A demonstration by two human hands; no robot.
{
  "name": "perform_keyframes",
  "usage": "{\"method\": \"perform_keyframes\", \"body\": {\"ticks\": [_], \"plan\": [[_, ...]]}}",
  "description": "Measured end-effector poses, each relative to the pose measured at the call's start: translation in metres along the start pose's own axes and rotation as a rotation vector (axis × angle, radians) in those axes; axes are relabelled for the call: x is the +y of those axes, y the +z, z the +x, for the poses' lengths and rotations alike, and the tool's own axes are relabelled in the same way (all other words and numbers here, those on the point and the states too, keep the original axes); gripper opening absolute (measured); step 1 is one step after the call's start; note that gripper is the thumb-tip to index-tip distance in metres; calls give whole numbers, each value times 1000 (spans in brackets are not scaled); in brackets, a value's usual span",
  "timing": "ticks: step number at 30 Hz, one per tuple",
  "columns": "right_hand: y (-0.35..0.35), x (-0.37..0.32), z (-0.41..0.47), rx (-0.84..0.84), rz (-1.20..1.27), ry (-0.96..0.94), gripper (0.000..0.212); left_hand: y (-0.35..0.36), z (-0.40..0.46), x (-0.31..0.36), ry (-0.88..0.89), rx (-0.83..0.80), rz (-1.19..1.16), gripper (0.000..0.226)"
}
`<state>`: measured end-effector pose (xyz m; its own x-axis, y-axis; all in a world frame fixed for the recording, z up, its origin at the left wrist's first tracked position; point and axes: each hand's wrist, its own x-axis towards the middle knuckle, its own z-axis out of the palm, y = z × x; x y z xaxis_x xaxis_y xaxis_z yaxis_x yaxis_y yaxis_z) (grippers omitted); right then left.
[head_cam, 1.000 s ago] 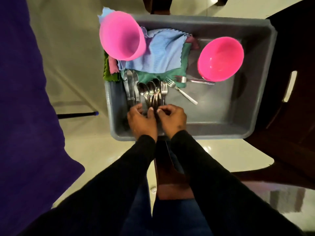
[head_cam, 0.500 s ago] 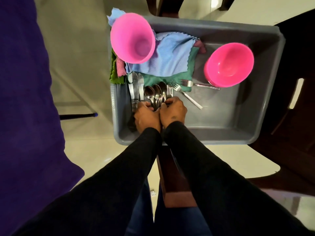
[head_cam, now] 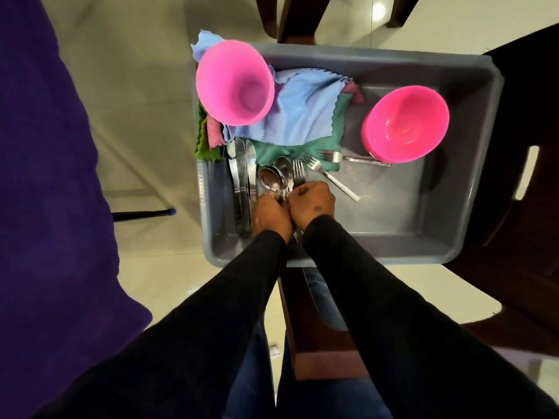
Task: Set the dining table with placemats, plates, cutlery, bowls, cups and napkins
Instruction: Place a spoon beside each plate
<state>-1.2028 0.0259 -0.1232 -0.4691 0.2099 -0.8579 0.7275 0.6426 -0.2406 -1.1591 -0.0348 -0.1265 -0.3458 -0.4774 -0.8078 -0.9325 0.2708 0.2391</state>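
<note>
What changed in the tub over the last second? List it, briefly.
Both hands slid up the cutlery handles toward the heads: the left hand and right hand now grip the spoons and a fork closer together, bunching them. The knives, two loose forks, pink cup, pink bowl and cloths lie unchanged in the grey tub.

Both hands now pressed knuckle to knuckle and farther up the grey tub (head_cam: 472, 164) than a second ago, left hand (head_cam: 270, 215) and right hand (head_cam: 313, 202) curled round the handles of the spoons (head_cam: 273, 178) and the fork (head_cam: 299, 173). Handles bunched tighter than before, bowls and tines fanning out just past the fingers. Spoon bowls now overlapping rather than side by side.
</note>
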Motion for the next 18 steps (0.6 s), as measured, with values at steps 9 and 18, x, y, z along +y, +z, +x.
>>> {"method": "perform_keyframes", "body": {"ticks": [9, 18], "plan": [[0, 19, -1, -127, 266, 11, 13, -3, -13, -19, -135, -30, -602, 20], [-16, 22, -3, -373, 541, 67, 7, -21, -16, -32, -193, -198, -861, 9]]}}
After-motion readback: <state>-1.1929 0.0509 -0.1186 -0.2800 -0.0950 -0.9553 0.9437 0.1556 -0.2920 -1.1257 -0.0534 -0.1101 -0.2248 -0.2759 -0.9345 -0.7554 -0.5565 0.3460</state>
